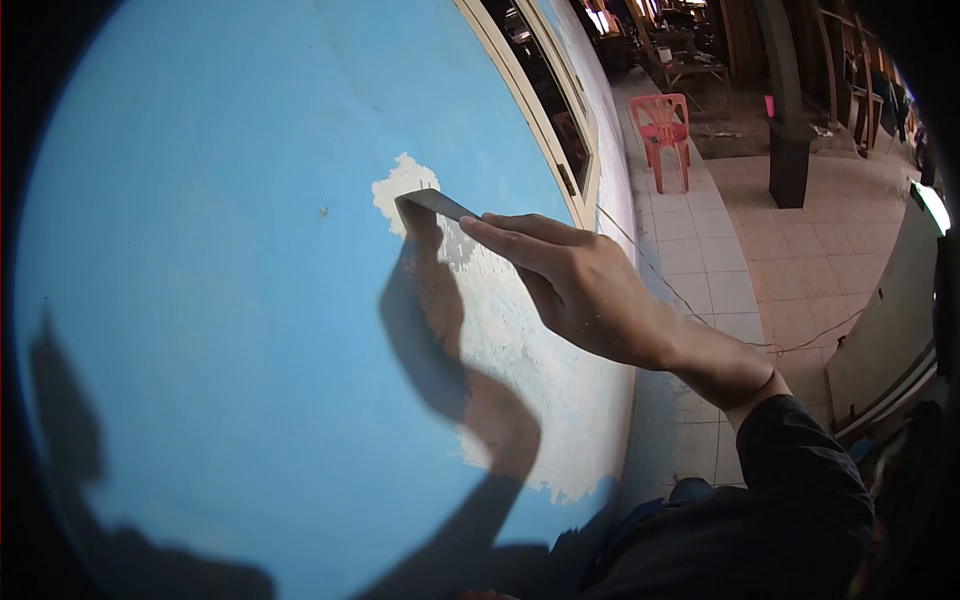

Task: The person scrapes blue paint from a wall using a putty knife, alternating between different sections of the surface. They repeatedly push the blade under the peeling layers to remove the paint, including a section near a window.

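My right hand (pixel 570 275) is closed around a flat metal scraper (pixel 440 203), with the index finger stretched along the blade. The blade's edge touches the blue wall (pixel 230 250) at the upper end of a bare whitish patch (pixel 500 330), where the blue paint is gone. Ragged paint edges border this patch, which runs down toward the lower right. The shadow of my hand and arm falls across the patch and the blue paint. My left hand does not show.
A window frame (pixel 592 150) stands just right of the patch. Farther back are a red plastic chair (pixel 662 130) and a dark post (pixel 787 165) on the tiled floor (pixel 690 255). A thin cable (pixel 800 345) crosses the floor. A pale panel (pixel 880 300) leans at right.
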Available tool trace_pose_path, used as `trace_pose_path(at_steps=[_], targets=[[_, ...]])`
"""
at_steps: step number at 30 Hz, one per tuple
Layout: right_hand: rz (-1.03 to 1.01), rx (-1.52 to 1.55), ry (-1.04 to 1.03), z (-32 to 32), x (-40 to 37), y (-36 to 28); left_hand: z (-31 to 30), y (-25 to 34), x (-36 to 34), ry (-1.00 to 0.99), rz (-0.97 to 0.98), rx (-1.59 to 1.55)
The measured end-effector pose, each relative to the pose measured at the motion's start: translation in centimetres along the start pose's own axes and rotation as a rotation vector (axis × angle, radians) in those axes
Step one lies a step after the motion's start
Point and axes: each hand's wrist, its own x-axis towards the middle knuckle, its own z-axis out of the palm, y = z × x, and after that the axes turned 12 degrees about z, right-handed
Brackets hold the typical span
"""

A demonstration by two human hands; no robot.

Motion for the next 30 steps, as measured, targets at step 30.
trace_pose_path(at_steps=[30], targets=[[2.082,1.008,-0.245,-3.6,-40.1,7.8,6.2,0.7,1.8,0.455,-0.024,0.197]])
